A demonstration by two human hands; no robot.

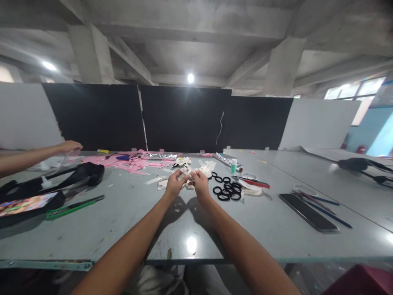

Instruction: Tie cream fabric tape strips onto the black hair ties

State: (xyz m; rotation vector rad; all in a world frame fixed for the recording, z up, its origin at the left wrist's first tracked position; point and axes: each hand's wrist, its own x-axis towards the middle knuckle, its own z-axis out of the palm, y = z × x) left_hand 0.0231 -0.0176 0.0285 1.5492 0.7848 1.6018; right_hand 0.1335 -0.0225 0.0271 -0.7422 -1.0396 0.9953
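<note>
Fingers of the left hand (174, 185) and right hand (201, 185) are partly hiding a small, white, flimsy-looking piece (186, 172), leaving its full outline and material unclear. Both grips are pinching it between the hands over the grey, flat-topped bench (92, 229), with crumpled cream-white scraps (208, 166) lying just behind.

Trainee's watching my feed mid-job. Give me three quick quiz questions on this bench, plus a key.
1. True or false: the wearer's left hand and right hand are both on the white material.
2. Which of these lies nearest the right hand? A) pink strips B) black rings C) phone
3. Fill in: the long tool on the wearer's left is black and ____.

Key: 1. True; 2. B; 3. green.
</note>
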